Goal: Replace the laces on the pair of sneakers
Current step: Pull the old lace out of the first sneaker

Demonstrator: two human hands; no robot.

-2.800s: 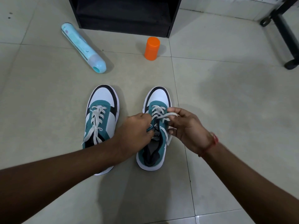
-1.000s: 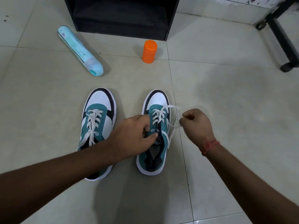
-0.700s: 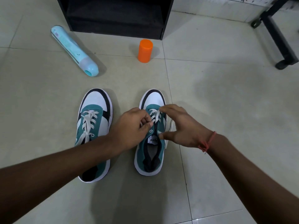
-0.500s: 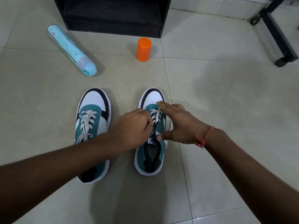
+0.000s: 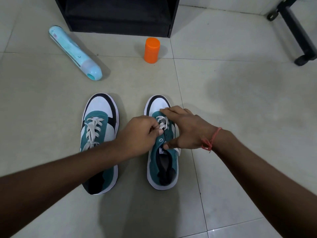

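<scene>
Since half a second ago, little has shifted: both hands remain over the lacing of the right sneaker (image 5: 162, 148), and the right hand (image 5: 185, 129) lies a touch flatter across its eyelet panel. Its fingers are stretched out nearly straight over the top of the white lace (image 5: 162, 123), fingertips reaching the edge of the white toe cap, while the thumb presses down near the tongue label; it presses on the shoe and curls round nothing. A red thread bracelet (image 5: 211, 140) circles that wrist. The left hand (image 5: 139, 133) is curled, its thumb and forefinger pinching a strand of the lace at the inner eyelets. One lower eyelet just below that pinch stands unthreaded.

Beside it, a small gap apart, the left sneaker (image 5: 99, 133) stands parallel, toes pointing away, its white lace criss-crossed and its rear half crossed by the left forearm.

Both sneakers rest on a floor of large pale glossy tiles (image 5: 240, 93) with thin grout lines. Farther off, a light blue cylindrical bottle (image 5: 75, 52) lies on its side, and an orange lidded container (image 5: 152, 50) stands upright near the corner of a black open shelf unit (image 5: 120, 14). At the far right, a black furniture leg on a caster (image 5: 298, 33) stands before a white wall base.
</scene>
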